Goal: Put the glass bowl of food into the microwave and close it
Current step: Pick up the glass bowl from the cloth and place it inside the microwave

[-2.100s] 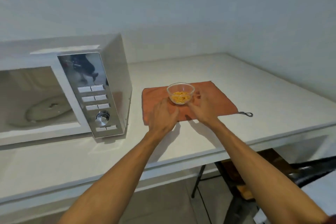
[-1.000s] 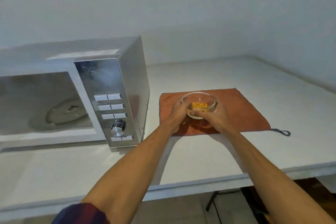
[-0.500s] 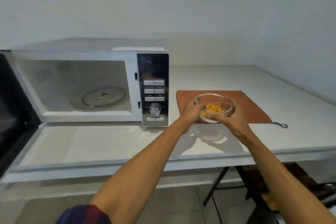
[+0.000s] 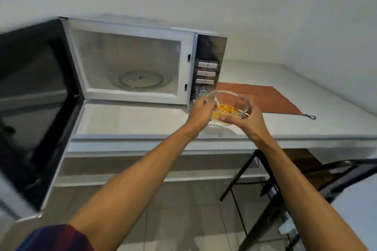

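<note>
- We held the glass bowl (image 4: 228, 107) in both hands, lifted clear of the counter (image 4: 285, 126), in front of the microwave's control panel (image 4: 209, 71).
- Our left hand (image 4: 201, 113) was wrapped round the bowl's left side, fingers curled onto its rim; our right hand (image 4: 247, 120) cupped the right side and the underside, thumb across the front wall.
- The bowl was clear, round and smooth-walled, and held a small heap of orange-yellow shreds of food (image 4: 225, 109).
- The microwave (image 4: 142, 63) stood open: a boxy white cavity with dull, matte walls and a round glass turntable (image 4: 140, 79) lying flat on its floor.
- Its door (image 4: 34, 104) swung out to the left, dark and glossy, with a pale frame.
- The panel was mirror-like metal with flat rectangular buttons and a round knob (image 4: 202, 90).
- A rust-orange cloth (image 4: 265, 100), soft and flat, lay on the pale counter to the right of the bowl, a small loop (image 4: 310, 117) at its corner.
- A dark red sleeve (image 4: 55, 238) covered our left upper arm.
</note>
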`<state>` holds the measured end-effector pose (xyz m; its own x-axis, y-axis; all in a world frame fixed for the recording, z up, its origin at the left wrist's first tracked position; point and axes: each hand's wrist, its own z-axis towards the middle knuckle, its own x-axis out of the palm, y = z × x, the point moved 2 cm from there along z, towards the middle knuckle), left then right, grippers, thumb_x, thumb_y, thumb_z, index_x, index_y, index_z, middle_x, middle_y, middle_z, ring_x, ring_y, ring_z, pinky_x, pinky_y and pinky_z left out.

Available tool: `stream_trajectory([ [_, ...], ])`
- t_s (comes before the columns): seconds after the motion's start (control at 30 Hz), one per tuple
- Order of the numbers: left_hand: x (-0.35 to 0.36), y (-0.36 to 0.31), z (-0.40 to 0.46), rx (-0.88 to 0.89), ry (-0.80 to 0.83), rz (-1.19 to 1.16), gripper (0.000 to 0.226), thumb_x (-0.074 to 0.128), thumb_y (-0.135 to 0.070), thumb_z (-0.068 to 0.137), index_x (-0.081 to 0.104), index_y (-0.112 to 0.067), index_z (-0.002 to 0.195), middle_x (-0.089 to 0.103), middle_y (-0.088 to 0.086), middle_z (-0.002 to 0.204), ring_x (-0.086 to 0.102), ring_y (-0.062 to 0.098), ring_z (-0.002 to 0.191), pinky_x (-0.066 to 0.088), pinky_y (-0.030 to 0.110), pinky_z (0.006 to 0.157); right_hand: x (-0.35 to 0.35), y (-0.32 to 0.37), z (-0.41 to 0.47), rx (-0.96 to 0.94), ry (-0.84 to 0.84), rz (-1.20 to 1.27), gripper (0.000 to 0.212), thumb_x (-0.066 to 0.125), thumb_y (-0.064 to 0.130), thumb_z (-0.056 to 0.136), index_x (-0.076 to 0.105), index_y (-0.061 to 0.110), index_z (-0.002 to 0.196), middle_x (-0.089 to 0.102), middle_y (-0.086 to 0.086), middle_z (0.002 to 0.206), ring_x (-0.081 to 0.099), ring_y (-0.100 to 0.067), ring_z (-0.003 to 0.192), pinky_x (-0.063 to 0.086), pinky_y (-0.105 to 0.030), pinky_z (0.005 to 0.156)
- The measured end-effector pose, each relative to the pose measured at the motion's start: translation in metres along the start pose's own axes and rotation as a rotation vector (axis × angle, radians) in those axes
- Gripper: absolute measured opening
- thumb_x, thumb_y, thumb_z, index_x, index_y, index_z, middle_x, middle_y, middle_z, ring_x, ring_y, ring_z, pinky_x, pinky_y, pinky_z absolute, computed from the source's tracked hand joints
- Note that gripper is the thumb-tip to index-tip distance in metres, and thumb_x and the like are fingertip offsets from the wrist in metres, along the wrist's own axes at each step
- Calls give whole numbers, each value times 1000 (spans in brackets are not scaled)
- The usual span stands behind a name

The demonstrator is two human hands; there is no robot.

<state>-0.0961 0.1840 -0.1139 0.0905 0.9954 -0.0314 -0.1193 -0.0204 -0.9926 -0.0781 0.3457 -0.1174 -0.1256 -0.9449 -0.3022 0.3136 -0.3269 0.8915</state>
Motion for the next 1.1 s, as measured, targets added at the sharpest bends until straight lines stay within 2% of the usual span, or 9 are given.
stream_trajectory([
  [0.13, -46, 1, -17, 9, -114, 0, 17, 43, -29, 94, 57, -34, 86, 65, 7, 102, 65, 23, 96, 56, 44, 87, 44, 16, -6, 2, 55, 39, 106, 91, 49, 38, 44, 28, 131, 56, 21, 114, 59, 1, 100, 48, -8, 70],
  [0.33, -111, 7, -19, -6, -308, -13, 32, 40, -23, 94, 59, -20, 120, 64, 7, 115, 63, 22, 101, 53, 35, 84, 110, 31, 10, 9, 145, 89, 107, 93, 39, 41, 38, 23, 131, 54, 21, 109, 57, 3, 98, 45, -2, 70],
  [0.47, -146, 6, -13, -11, -403, -31, 26, 40, -29, 96, 62, -22, 108, 68, 2, 102, 63, 13, 82, 44, 23, 62, 147, 37, 28, 33, 211, 143, 109, 94, 32, 43, 36, 21, 134, 59, 5, 118, 58, -3, 104, 49, -8, 74],
  [0.57, -167, 5, -3, -29, -467, -42, 26, 42, -26, 92, 64, -15, 100, 67, 4, 96, 60, 18, 79, 43, 28, 65, 170, 39, 43, 24, 240, 192, 106, 96, 26, 44, 39, 20, 133, 58, -1, 124, 59, -9, 110, 52, -22, 87],
  [0.67, -182, 6, 7, -27, -535, -43, 20, 41, -20, 85, 60, -15, 86, 59, 8, 82, 52, 21, 75, 39, 33, 67, 188, 41, 61, -1, 257, 197, 103, 96, 27, 48, 41, 19, 135, 55, 2, 127, 57, -1, 108, 52, -17, 83],
  [0.77, -192, 5, 20, -39, -582, -122, 18, 40, -18, 86, 56, -18, 77, 60, 7, 79, 56, 22, 76, 49, 38, 75, 201, 42, 78, -10, 291, 210, 105, 95, 27, 49, 39, 19, 138, 54, -1, 130, 59, -10, 110, 53, -28, 91],
  [0.83, -198, 5, 32, -48, -612, -150, 18, 39, -16, 85, 55, -18, 78, 60, 10, 83, 56, 23, 80, 49, 40, 78, 208, 42, 90, -25, 295, 207, 102, 95, 26, 50, 41, 18, 137, 56, 0, 126, 59, -9, 108, 51, -21, 89],
  [0.97, -206, 1, 58, -42, -640, -126, 20, 38, -16, 85, 55, -20, 77, 55, 6, 79, 47, 20, 78, 35, 30, 60, 216, 45, 118, -49, 312, 207, 92, 93, 28, 54, 46, 19, 133, 58, 14, 111, 60, 1, 99, 51, -13, 79],
  [1.1, -220, 3, 96, -30, -698, -25, 31, 37, -18, 93, 62, -8, 108, 57, 0, 83, 52, 12, 69, 41, 20, 48, 232, 31, 156, -24, 324, 238, 88, 93, 24, 55, 46, 14, 130, 60, 9, 113, 61, -6, 101, 50, -10, 74],
])
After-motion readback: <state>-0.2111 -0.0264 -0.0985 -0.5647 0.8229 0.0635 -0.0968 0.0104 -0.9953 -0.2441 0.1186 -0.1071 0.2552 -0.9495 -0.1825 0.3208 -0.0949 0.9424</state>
